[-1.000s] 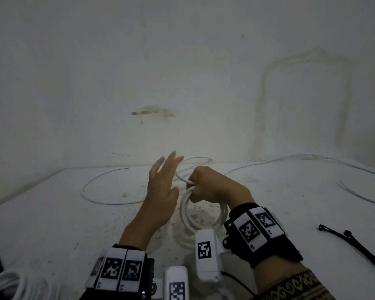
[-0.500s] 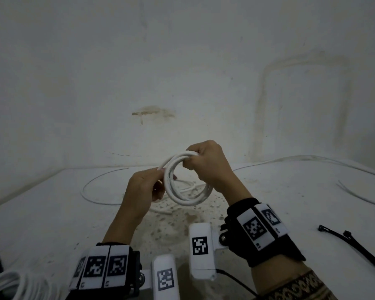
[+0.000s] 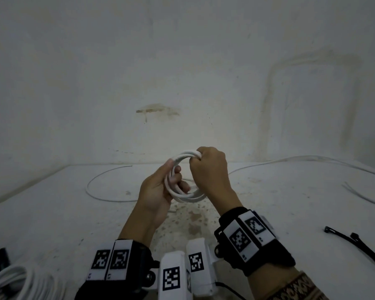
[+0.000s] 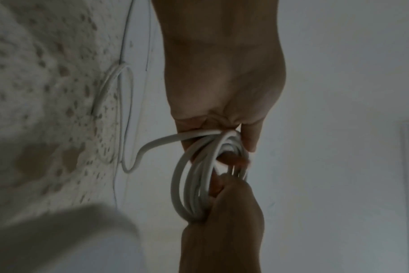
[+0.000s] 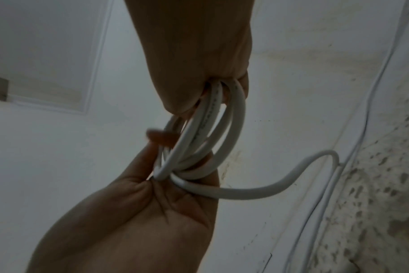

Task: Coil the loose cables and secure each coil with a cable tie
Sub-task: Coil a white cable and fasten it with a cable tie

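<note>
A white cable coil (image 3: pixel 187 197) of several loops is held up above the table between both hands. My left hand (image 3: pixel 174 177) grips its left side, thumb over the loops and fingers curled through the ring. My right hand (image 3: pixel 200 161) is closed in a fist round its top. In the left wrist view my left hand (image 4: pixel 224 142) clamps the coil (image 4: pixel 189 186) from above and the right hand (image 4: pixel 222 230) from below. In the right wrist view my right hand (image 5: pixel 213 83) pinches the coil (image 5: pixel 206 133). The cable's loose tail (image 5: pixel 268 190) runs off down to the table.
Two black cable ties (image 3: pixel 359 245) lie on the white table (image 3: pixel 52 213) at the right. A bundle of white coiled cable (image 3: pixel 15 282) sits at the bottom left corner. Loose white cable (image 3: pixel 95 191) curves across the table behind the hands; another run (image 3: pixel 301 158) follows the wall.
A second ago the coil hung low from my right hand and my left hand was open beside it. The coil has been lifted, and my left hand has taken hold of it.
</note>
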The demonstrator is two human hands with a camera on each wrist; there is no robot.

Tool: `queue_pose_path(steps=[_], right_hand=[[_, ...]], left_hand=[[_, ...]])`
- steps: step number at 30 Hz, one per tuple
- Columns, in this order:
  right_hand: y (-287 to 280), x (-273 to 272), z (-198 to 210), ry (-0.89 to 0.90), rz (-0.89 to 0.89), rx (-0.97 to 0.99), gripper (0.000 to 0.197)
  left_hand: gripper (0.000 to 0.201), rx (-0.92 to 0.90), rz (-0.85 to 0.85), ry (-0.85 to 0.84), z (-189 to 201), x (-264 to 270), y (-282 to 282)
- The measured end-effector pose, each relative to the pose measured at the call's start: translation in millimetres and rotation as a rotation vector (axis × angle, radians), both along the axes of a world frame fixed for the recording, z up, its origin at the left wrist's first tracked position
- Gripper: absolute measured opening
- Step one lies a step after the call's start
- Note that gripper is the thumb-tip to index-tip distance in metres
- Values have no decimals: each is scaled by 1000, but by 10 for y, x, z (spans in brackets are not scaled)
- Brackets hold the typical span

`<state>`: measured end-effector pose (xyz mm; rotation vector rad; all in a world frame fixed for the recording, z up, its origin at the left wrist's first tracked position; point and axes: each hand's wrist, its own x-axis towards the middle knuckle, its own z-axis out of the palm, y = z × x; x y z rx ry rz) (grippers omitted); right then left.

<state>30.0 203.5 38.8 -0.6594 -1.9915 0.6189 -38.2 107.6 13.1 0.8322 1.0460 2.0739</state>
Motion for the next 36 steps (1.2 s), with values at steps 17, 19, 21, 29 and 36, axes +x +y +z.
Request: queue_pose_path(steps=[17, 19, 21, 29, 36], right_hand=[[-100, 47, -70, -231, 270, -900, 21], [-74, 87, -29, -277, 239, -880, 17], [-51, 135, -27, -479, 193, -829, 21], [65, 161, 110, 122, 324, -1076, 24], [39, 118, 117, 399, 366, -1017, 16]], left_hand=[[48, 252, 289, -450, 108, -21, -35], [47, 265, 300, -460, 111, -12, -30], [46, 275, 315, -481, 103, -23, -30], [42, 178, 442, -561, 66, -1, 19], [38, 30, 408, -529, 39, -83, 42]])
